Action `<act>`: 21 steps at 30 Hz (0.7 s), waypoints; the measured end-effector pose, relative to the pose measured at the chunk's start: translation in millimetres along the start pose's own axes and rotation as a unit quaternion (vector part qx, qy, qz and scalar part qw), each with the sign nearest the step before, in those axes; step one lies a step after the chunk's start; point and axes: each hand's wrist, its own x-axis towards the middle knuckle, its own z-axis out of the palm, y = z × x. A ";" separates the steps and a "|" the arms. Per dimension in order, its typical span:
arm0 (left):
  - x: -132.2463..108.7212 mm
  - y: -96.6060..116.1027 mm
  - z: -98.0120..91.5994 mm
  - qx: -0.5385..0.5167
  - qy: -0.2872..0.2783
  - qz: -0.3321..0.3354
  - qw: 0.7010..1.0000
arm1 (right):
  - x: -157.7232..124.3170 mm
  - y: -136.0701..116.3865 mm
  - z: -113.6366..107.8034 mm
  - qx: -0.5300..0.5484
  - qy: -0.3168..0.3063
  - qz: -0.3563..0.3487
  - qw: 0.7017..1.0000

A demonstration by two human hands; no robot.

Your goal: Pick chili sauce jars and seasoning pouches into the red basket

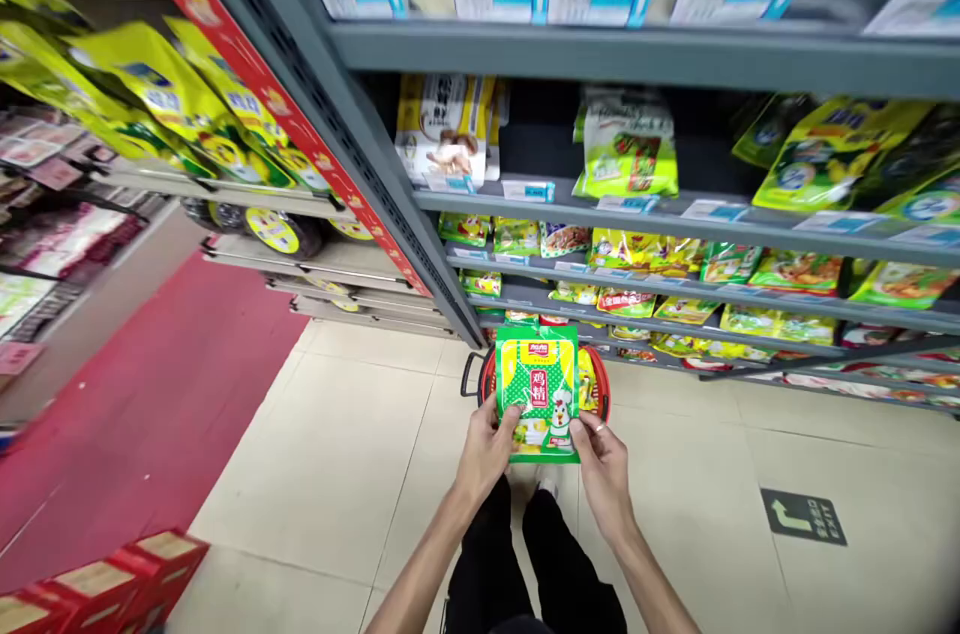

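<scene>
A green and yellow packet of chicken seasoning (537,404), printed with a cartoon chicken in a chef's hat, is held up flat in front of me. My left hand (489,444) pinches its lower left edge, with the thumb on the front. At the lower right corner, my right hand (600,454) grips it the same way and wears a ring. Behind and below the packet stands a red basket (604,389) with a black handle on the floor. Part of a yellow packet (587,380) shows inside the basket; the rest is hidden.
A grey shelf unit (645,49) with seasoning bags and price tags rises ahead. Yellow bags (161,84) fill the shelf at left, by a red-trimmed post (300,124). Red boxes (105,584) stand lower left. An exit sign (803,516) marks the tiled floor.
</scene>
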 end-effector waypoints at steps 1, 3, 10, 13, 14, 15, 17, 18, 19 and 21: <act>-5.3 13.7 0.7 -0.002 -0.016 0.008 1.000 | -1.6 -11.2 1.4 0.011 -0.007 -0.008 1.000; -17.2 37.3 2.9 -0.005 -0.040 0.024 0.999 | -5.7 -30.7 2.6 0.034 -0.030 -0.019 0.999; -70.7 69.0 9.7 0.030 -0.008 0.034 0.999 | -45.5 -71.8 -4.6 0.068 -0.119 -0.057 0.989; -97.6 73.9 12.2 0.051 -0.014 0.026 0.998 | -70.5 -82.8 -13.5 0.089 -0.138 -0.052 0.985; -106.2 75.8 13.2 0.058 -0.013 0.024 0.998 | -78.4 -86.0 -18.0 0.088 -0.150 -0.045 0.984; -114.3 77.6 14.4 0.064 -0.011 0.024 0.998 | -85.9 -89.0 -23.3 0.081 -0.171 -0.036 0.981; -127.8 79.7 17.4 0.082 -0.018 0.017 0.996 | -99.6 -94.1 -35.8 0.057 -0.220 -0.020 0.974; -132.9 79.6 19.4 0.091 -0.029 0.012 0.995 | -106.2 -96.5 -42.7 0.048 -0.234 -0.015 0.971; -137.1 78.6 21.8 0.095 -0.046 0.007 0.994 | -112.7 -99.0 -49.6 0.046 -0.234 -0.013 0.971; -142.9 75.1 28.6 0.085 -0.089 -0.004 0.992 | -126.5 -106.0 -62.7 0.059 -0.200 -0.023 0.978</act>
